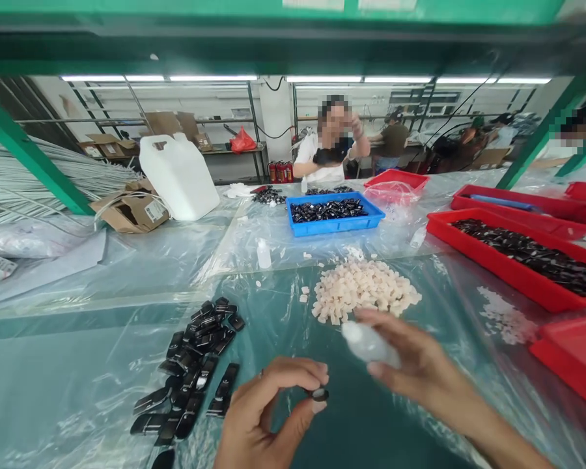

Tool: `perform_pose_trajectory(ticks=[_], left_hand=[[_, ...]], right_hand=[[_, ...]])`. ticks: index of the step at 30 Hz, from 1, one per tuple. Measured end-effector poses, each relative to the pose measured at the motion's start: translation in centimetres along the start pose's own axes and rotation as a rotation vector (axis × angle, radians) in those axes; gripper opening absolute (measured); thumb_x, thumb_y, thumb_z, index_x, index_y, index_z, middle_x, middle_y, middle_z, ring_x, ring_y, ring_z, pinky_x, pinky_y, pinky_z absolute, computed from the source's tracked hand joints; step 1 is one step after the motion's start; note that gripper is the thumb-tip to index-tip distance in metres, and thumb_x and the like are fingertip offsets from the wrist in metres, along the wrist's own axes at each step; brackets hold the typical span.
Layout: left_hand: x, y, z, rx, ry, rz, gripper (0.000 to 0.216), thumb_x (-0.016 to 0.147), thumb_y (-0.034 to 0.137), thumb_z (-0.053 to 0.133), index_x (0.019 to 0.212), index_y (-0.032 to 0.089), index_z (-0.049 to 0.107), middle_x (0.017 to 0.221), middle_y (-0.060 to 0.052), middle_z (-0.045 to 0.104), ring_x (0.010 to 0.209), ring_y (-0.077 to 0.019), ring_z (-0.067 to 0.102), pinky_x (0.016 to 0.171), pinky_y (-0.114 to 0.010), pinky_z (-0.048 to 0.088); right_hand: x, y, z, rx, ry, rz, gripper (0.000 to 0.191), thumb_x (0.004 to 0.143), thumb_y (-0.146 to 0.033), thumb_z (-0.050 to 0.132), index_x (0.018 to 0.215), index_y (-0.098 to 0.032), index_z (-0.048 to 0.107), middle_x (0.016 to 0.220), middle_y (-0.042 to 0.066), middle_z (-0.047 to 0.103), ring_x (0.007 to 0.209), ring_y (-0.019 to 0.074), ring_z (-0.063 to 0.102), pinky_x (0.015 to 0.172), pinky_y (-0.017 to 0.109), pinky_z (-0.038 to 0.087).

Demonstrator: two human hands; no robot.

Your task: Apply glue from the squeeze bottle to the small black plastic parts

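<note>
My left hand point(266, 413) pinches a small black plastic part point(318, 395) between thumb and fingertips, its pale end facing up. In my right hand point(420, 365) is a small white squeeze bottle point(371, 345), tilted, with its tip pointing up and left; it is slightly blurred and apart from the black part. Just beyond the bottle lies a heap of cream-coloured small blocks point(366, 286). To the left of my left hand is a loose pile of shiny black plastic pieces point(190, 365).
A blue tray point(334, 225) and a long red tray point(498, 264) hold black parts. Another small white bottle point(264, 254) stands mid-table. A white jerrycan point(180, 179) and an open cardboard box point(137, 208) stand back left. A co-worker point(329, 146) sits opposite. A green shelf point(293, 39) crosses overhead.
</note>
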State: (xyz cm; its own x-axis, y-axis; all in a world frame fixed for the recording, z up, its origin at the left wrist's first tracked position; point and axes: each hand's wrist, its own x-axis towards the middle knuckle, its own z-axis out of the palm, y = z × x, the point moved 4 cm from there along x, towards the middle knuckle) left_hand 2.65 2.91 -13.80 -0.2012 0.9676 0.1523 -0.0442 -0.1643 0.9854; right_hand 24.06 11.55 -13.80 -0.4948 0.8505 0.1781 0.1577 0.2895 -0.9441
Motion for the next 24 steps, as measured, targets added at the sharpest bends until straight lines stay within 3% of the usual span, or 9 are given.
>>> perform_pose_trajectory(ticks=[4,8,10,14,19,24], left_hand=[[1.7,-0.5,-1.9,0.057,0.122,0.000,0.024,0.079,0.050,0.089,0.082,0.028,0.079,0.095,-0.002,0.079,0.101,-0.0257,0.075,0.088,-0.029,0.061],[2.7,-0.4,-2.9,0.034,0.144,0.001,0.026,0.079,0.047,0.090,0.084,0.025,0.077,0.099,-0.004,0.080,0.097,-0.0239,0.075,0.087,-0.028,0.060],[2.8,-0.2,-2.8,0.003,0.127,0.015,0.031,0.078,0.050,0.090,0.082,0.024,0.075,0.098,-0.004,0.080,0.095,-0.0247,0.076,0.087,-0.030,0.062],[2.4,0.5,-2.2,-0.058,0.068,0.037,0.031,0.078,0.052,0.090,0.079,0.026,0.074,0.095,-0.002,0.080,0.094,-0.0250,0.076,0.085,-0.031,0.063],[1.6,1.1,-1.5,-0.096,-0.006,0.008,0.022,0.084,0.046,0.086,0.079,0.028,0.076,0.094,-0.003,0.079,0.096,-0.0280,0.076,0.080,-0.033,0.063],[1.2,1.7,-1.2,-0.119,-0.050,0.019,0.013,0.087,0.035,0.084,0.080,0.027,0.077,0.092,-0.003,0.079,0.093,-0.0260,0.076,0.081,-0.033,0.061]], right_hand=[[0.2,1.8,3.6,-0.061,-0.122,0.013,0.039,0.075,-0.008,0.077,0.108,-0.025,0.066,0.101,-0.002,0.074,0.099,0.0190,0.073,0.087,0.027,0.057],[0.1,1.5,3.8,-0.123,-0.202,-0.068,0.049,0.068,-0.010,0.085,0.111,-0.022,0.066,0.108,-0.001,0.076,0.102,0.0205,0.075,0.091,0.031,0.059],[0.6,1.5,2.0,-0.191,-0.197,-0.124,0.048,0.076,-0.023,0.088,0.120,-0.021,0.067,0.117,0.003,0.075,0.109,0.0232,0.073,0.096,0.038,0.060],[2.6,3.6,-2.7,-0.415,0.062,-0.155,0.026,0.107,-0.037,0.059,0.124,-0.018,0.067,0.124,0.008,0.069,0.110,0.0235,0.069,0.098,0.048,0.057],[4.0,7.1,-3.8,-0.611,0.142,-0.126,0.020,0.105,-0.036,0.064,0.115,-0.019,0.069,0.119,0.007,0.070,0.101,0.0203,0.069,0.090,0.041,0.060],[4.0,7.6,-3.5,-0.638,0.118,-0.120,0.019,0.105,-0.036,0.064,0.107,-0.018,0.069,0.109,0.004,0.071,0.088,0.0162,0.069,0.079,0.035,0.061]])
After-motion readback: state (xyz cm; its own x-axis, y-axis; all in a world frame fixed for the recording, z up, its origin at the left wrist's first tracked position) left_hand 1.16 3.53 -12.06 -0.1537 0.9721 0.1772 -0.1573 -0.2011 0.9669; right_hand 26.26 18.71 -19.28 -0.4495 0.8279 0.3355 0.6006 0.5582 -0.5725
